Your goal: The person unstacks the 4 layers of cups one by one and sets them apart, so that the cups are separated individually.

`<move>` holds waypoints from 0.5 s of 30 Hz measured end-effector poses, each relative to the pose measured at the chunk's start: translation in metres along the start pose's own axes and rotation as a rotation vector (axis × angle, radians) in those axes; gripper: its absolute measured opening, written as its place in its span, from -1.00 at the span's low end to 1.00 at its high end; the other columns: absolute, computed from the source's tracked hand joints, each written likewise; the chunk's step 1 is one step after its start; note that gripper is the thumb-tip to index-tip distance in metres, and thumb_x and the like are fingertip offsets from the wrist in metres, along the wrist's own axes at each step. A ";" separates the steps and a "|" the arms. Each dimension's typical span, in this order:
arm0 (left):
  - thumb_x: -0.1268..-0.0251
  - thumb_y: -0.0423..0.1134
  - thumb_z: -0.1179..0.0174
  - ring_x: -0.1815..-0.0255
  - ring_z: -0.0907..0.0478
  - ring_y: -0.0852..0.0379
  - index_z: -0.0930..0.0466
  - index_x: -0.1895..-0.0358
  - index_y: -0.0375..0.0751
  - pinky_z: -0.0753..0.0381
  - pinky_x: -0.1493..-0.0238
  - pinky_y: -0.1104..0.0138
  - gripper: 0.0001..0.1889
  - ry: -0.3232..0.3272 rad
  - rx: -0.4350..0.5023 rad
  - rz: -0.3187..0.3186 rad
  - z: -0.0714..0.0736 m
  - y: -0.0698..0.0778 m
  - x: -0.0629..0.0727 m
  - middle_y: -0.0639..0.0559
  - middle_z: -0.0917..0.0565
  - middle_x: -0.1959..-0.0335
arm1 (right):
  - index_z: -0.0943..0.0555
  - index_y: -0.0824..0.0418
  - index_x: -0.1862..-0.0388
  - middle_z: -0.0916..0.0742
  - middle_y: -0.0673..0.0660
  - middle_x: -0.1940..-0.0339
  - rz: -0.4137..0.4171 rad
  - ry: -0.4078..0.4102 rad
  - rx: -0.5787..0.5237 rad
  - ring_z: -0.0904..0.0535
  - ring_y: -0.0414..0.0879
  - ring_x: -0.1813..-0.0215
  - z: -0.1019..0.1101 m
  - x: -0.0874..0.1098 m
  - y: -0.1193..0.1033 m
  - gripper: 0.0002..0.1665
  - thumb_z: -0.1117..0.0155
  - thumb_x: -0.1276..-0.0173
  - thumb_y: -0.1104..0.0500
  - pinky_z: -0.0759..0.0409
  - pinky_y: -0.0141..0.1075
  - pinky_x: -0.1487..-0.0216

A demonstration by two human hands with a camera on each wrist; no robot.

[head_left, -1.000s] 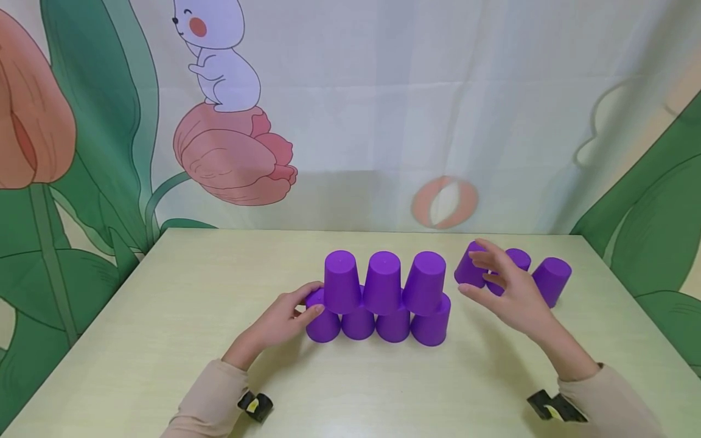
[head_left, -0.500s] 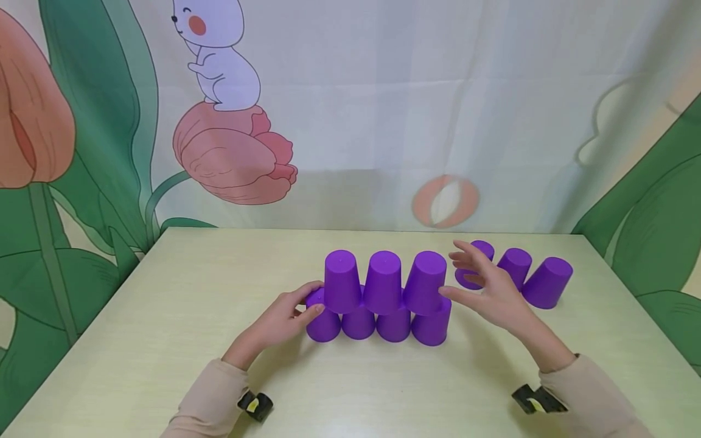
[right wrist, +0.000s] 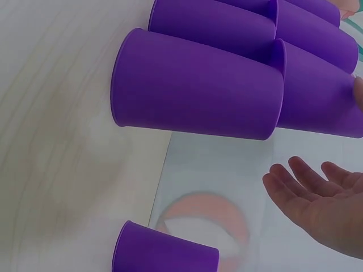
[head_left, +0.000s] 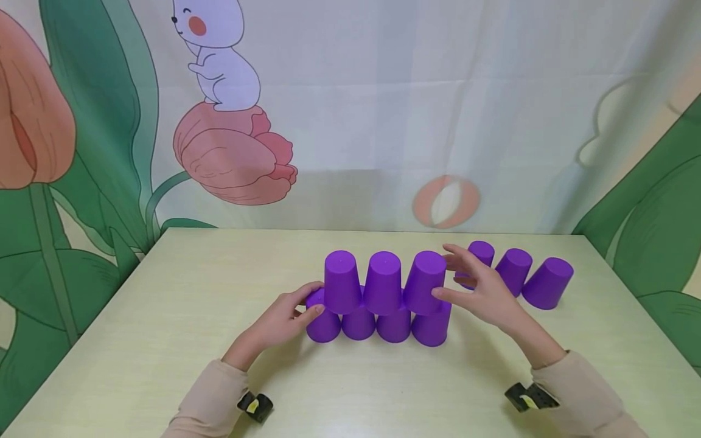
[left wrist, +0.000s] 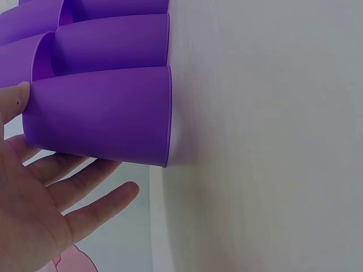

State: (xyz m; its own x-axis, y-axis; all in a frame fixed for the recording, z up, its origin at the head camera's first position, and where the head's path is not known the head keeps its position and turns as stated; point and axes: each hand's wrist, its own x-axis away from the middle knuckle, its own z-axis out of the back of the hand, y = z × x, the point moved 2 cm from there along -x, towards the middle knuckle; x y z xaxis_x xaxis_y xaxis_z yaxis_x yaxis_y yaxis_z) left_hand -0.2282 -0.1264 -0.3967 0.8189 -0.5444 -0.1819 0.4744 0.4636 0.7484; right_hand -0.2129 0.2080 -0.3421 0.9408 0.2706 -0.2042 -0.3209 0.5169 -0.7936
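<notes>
Purple cups stand upside down in two tiers on the table, several below and three above. My left hand point(head_left: 285, 317) holds the leftmost lower cup point(head_left: 323, 325), thumb in front and fingers at its far side. In the left wrist view its thumb touches that lower cup point(left wrist: 102, 116) near the narrow end, and the other fingers spread behind. At the tiers' right end, my right hand point(head_left: 487, 292) has its thumb against the right upper cup point(head_left: 426, 281). The right wrist view shows its fingers point(right wrist: 312, 198) loosely extended, apart from the cup side.
Three more purple cups stand upside down at the back right, one cup point(head_left: 549, 283) farthest right and another point(head_left: 513, 271) beside it. The third is partly behind the right hand. A printed curtain point(head_left: 350, 121) hangs behind the table's back edge point(head_left: 252, 230).
My right hand has moved left from the back-right cups to the right upper cup, its thumb now touching it. The left hand and the tiers have stayed put.
</notes>
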 end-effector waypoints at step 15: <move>-0.37 -0.20 0.01 0.06 -0.53 -0.02 -0.29 -0.22 -0.26 -0.54 0.21 0.25 -0.58 -0.005 0.005 0.005 -0.001 -0.003 0.000 -0.14 -0.55 0.02 | -0.41 0.26 -0.17 -0.59 0.19 -0.03 0.058 -0.016 0.031 -0.48 0.07 -0.08 -0.009 -0.002 0.001 -0.37 -0.35 -0.14 0.09 -0.42 -0.06 -0.09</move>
State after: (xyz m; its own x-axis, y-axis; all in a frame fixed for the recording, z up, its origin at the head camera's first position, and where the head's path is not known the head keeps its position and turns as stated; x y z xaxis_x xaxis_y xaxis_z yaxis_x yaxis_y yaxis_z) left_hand -0.2294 -0.1269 -0.3992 0.8198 -0.5455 -0.1745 0.4682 0.4629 0.7527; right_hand -0.2137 0.2005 -0.3478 0.9188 0.3135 -0.2398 -0.3781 0.5250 -0.7625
